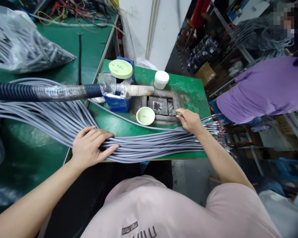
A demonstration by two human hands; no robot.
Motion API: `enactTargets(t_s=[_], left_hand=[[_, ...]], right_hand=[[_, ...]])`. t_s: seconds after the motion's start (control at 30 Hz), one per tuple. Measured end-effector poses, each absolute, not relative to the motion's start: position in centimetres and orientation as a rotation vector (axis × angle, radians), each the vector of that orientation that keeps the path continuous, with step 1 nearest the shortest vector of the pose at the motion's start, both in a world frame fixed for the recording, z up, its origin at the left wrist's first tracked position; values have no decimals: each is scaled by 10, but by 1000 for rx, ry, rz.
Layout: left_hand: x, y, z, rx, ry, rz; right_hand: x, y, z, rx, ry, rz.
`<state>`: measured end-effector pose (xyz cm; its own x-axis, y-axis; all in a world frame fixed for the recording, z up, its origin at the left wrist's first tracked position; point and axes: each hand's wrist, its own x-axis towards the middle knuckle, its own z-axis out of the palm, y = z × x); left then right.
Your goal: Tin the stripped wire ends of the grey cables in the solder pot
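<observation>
A thick bundle of grey sheathed cables [129,145] runs across the green bench from left to right. My left hand [91,148] lies over it with the fingers spread, pressing the strands. My right hand [188,121] grips the bundle further along, beside a dark metal solder pot [161,105]. Past that hand, the stripped cable ends [215,127] fan out with small red-tipped wires. A pale green dish [145,115] sits just left of the pot. Above them a black corrugated hose [64,92], wrapped in foil tape, ends in a cream nozzle [140,90] pointing at the pot.
A blue box [116,102], a jar with a pale green lid [120,69] and a white jar [161,79] stand behind the pot. A plastic bag of cable pieces [22,43] lies on the left bench. A person in a purple shirt [265,89] leans at right.
</observation>
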<state>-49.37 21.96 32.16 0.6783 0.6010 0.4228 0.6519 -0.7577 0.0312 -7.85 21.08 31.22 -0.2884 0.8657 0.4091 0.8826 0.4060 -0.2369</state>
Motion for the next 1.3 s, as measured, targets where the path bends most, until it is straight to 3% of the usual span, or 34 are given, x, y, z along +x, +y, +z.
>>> enactTargets(t_s=[0.33,0.73,1.3], left_hand=[[-495,220,319,-2752,-1059,-612],[-493,221,320,-2734,-977,-663],[-493,222,320,-2739,-957,-689]], right_hand=[[-61,215,304,-1533,-1680,112],[-78,231,344,-1507,-2077,-28],[-82,251,347,-1486,-1955,27]])
